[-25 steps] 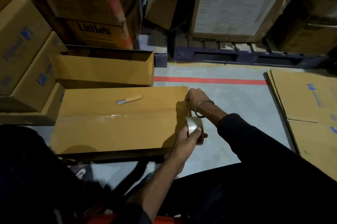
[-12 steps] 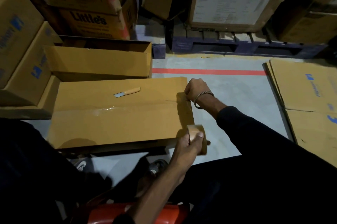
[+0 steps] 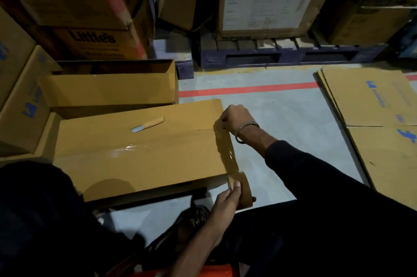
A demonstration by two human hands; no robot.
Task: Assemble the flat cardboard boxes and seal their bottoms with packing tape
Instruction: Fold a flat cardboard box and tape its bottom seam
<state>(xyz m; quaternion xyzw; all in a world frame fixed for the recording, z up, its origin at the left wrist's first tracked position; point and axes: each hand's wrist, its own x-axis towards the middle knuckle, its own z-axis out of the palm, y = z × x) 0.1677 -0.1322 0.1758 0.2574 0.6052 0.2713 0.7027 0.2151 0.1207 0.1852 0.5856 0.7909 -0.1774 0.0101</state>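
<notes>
Holding the tape roll (image 3: 242,189) just off the near right corner of the box (image 3: 140,152), the left hand (image 3: 225,203) has its grip curled round the roll, thumb on the outer face. A strip of tape (image 3: 226,152) runs from the roll up along the right end of the box to the right hand (image 3: 234,118). That hand is clenched at the far right corner of the box, pressing the strip's end down; how its fingertips lie under the knuckles I cannot tell. A metal bracelet (image 3: 247,128) sits on that wrist.

The box lies on the floor (image 3: 270,118) with its closed flaps up, and a glossy band of tape (catching light near the middle) already covers its long seam. A small knife (image 3: 147,125) with a pale handle rests on the box, left of the right hand. Behind the box stands 1 open carton (image 3: 106,91). Right of the box, well apart, flat cardboard sheets (image 3: 372,118) lie stacked on the floor.
</notes>
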